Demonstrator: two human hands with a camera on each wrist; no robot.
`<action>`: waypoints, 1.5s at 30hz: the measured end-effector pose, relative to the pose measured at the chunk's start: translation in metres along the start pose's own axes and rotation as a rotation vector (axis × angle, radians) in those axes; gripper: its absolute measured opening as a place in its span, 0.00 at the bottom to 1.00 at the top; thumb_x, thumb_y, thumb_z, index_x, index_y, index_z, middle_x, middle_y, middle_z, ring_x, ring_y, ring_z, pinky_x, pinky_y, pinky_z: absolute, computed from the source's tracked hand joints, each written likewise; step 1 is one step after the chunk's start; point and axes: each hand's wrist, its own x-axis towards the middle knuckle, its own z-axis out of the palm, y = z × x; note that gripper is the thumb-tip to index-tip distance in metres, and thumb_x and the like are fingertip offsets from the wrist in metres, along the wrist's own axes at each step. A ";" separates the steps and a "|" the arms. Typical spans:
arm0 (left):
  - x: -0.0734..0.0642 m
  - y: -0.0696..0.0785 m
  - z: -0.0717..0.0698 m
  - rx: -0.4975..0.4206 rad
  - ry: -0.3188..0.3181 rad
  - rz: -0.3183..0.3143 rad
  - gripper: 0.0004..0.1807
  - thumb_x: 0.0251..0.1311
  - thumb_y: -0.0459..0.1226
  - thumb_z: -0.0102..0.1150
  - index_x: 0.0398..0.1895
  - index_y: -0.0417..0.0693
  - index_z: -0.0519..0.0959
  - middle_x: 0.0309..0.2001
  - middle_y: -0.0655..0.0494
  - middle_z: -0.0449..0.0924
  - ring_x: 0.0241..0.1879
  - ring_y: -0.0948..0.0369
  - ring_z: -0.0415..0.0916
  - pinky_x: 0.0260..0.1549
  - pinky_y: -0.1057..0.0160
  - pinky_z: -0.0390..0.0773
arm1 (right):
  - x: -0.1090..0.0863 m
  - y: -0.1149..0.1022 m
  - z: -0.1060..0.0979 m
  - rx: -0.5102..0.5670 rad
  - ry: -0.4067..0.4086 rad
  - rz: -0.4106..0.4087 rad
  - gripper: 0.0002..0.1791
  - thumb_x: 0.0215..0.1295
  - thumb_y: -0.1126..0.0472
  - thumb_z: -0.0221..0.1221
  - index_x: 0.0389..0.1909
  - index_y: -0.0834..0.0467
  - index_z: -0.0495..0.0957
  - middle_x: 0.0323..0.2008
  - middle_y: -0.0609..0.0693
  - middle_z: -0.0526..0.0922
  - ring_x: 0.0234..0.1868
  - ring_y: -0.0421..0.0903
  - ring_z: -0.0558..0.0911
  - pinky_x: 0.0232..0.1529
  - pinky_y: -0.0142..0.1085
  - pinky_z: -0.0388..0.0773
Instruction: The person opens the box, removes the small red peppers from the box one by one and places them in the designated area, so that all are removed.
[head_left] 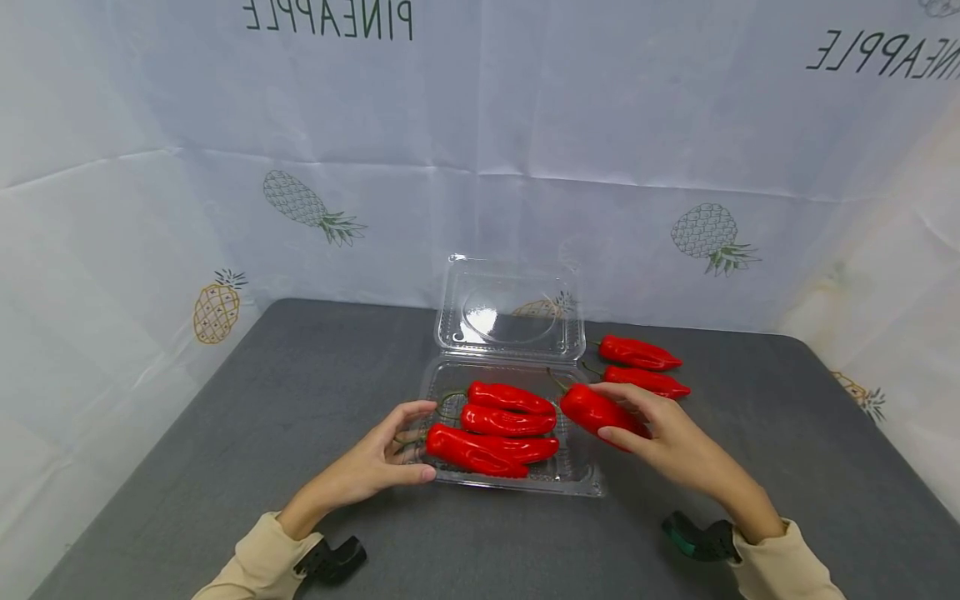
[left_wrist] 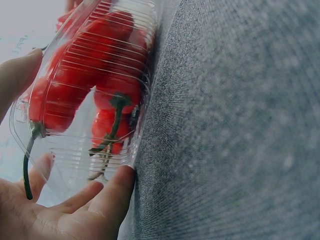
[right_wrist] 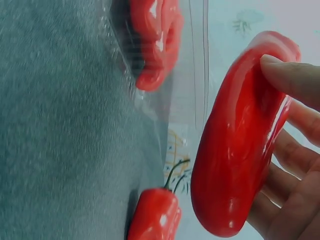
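Note:
A clear plastic clamshell container [head_left: 588,479] lies with its lid raised, several red peppers [head_left: 510,421] side by side in its base. At its front left corner my left hand [head_left: 375,454] holds it, thumb near the front rim, fingertips against the ribbed side wall. My right hand [head_left: 671,429] grips another red pepper [right_wrist: 240,145] between thumb and fingers, above the container's right side. That pepper's green stem points up and left in the head view. Two more red peppers [head_left: 645,382] lie on the table right of the container.
The dark grey table [head_left: 300,375] ends at a white curtain [head_left: 480,100] printed with pineapples. The transparent lid [head_left: 510,312] leans back near that curtain. A dark wrist device [head_left: 701,537] sits at the right sleeve, another [head_left: 333,562] at the left.

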 end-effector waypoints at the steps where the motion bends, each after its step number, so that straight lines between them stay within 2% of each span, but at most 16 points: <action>1: 0.000 0.000 0.000 -0.002 0.000 0.000 0.43 0.62 0.36 0.66 0.75 0.41 0.52 0.76 0.37 0.49 0.70 0.37 0.60 0.66 0.59 0.72 | -0.001 0.001 -0.001 0.004 0.000 0.000 0.27 0.65 0.58 0.65 0.64 0.55 0.73 0.60 0.53 0.79 0.53 0.46 0.81 0.49 0.32 0.83; 6: 0.000 0.000 0.000 0.001 -0.003 0.002 0.43 0.62 0.36 0.66 0.75 0.40 0.52 0.76 0.36 0.49 0.70 0.37 0.60 0.66 0.59 0.73 | -0.005 0.008 -0.007 -0.008 -0.023 0.002 0.27 0.64 0.60 0.66 0.64 0.55 0.73 0.60 0.53 0.78 0.53 0.36 0.78 0.48 0.29 0.82; 9: 0.000 0.000 0.000 0.002 -0.004 0.001 0.43 0.63 0.36 0.65 0.75 0.40 0.52 0.75 0.36 0.50 0.70 0.37 0.60 0.66 0.58 0.72 | -0.006 0.011 -0.010 -0.017 -0.036 0.003 0.27 0.64 0.60 0.66 0.63 0.55 0.73 0.60 0.53 0.78 0.52 0.33 0.76 0.47 0.29 0.82; 16: 0.000 0.000 0.000 0.013 0.003 -0.008 0.42 0.63 0.36 0.65 0.75 0.41 0.52 0.75 0.37 0.51 0.70 0.38 0.61 0.66 0.52 0.72 | -0.009 0.018 -0.015 -0.070 -0.030 0.014 0.28 0.61 0.62 0.68 0.62 0.55 0.73 0.60 0.54 0.78 0.53 0.40 0.77 0.46 0.30 0.82; 22: 0.000 0.001 0.000 0.015 0.007 -0.010 0.43 0.62 0.36 0.65 0.75 0.41 0.52 0.75 0.37 0.51 0.70 0.38 0.61 0.67 0.50 0.71 | -0.009 0.025 -0.016 -0.103 -0.021 0.013 0.27 0.59 0.63 0.68 0.61 0.56 0.74 0.58 0.54 0.79 0.51 0.40 0.78 0.45 0.31 0.82; 29: 0.000 0.000 -0.001 0.020 0.004 -0.006 0.43 0.62 0.36 0.65 0.75 0.40 0.52 0.75 0.37 0.51 0.70 0.37 0.61 0.67 0.48 0.70 | -0.009 0.037 -0.020 -0.139 -0.013 0.016 0.28 0.58 0.63 0.70 0.60 0.57 0.75 0.56 0.56 0.81 0.50 0.49 0.79 0.44 0.31 0.81; 33: 0.000 0.001 0.000 0.018 0.006 -0.011 0.43 0.62 0.36 0.65 0.75 0.40 0.52 0.75 0.37 0.51 0.70 0.37 0.61 0.67 0.43 0.69 | -0.010 0.044 -0.022 -0.149 -0.016 0.039 0.28 0.58 0.62 0.70 0.60 0.57 0.75 0.56 0.55 0.81 0.51 0.51 0.79 0.46 0.32 0.81; 36: 0.001 0.002 0.000 0.017 0.007 -0.013 0.43 0.62 0.35 0.65 0.75 0.40 0.52 0.75 0.36 0.51 0.70 0.37 0.61 0.67 0.40 0.67 | -0.011 0.049 -0.024 -0.166 -0.013 0.062 0.28 0.57 0.63 0.70 0.60 0.58 0.75 0.56 0.56 0.80 0.53 0.55 0.79 0.48 0.36 0.81; 39: 0.001 0.002 0.000 0.016 0.005 -0.012 0.43 0.62 0.36 0.66 0.75 0.40 0.52 0.75 0.36 0.51 0.69 0.37 0.61 0.67 0.40 0.67 | -0.012 0.054 -0.026 -0.177 -0.019 0.077 0.28 0.57 0.64 0.70 0.60 0.60 0.75 0.57 0.59 0.79 0.55 0.58 0.78 0.48 0.39 0.81; 45: 0.001 0.001 0.000 0.017 0.004 -0.006 0.43 0.62 0.36 0.66 0.75 0.40 0.52 0.75 0.36 0.51 0.69 0.37 0.61 0.67 0.42 0.68 | -0.012 0.060 -0.026 -0.206 -0.023 0.080 0.28 0.56 0.66 0.70 0.58 0.61 0.76 0.56 0.60 0.80 0.53 0.58 0.78 0.47 0.38 0.80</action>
